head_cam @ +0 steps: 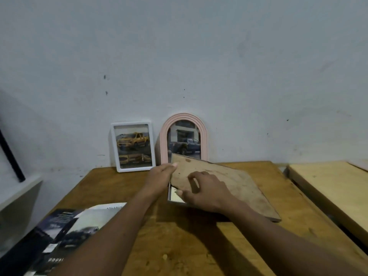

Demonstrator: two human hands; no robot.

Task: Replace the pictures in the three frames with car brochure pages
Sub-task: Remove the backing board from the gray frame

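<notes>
Third frame (176, 196) mostly hidden under backing board (229, 182); your left hand (159, 176) lies flat against it, right hand (207, 193) pinching it. Two upright: white frame (133, 146), pink frame (184, 136).

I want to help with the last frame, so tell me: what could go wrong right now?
The backing board sits crooked over the glass, and the right hand has its thumb at that bare glass edge; it might cut, or the glass might slide out. The board's far corner is very near the pink arched frame leaning on the wall; a push could tip it.
</notes>
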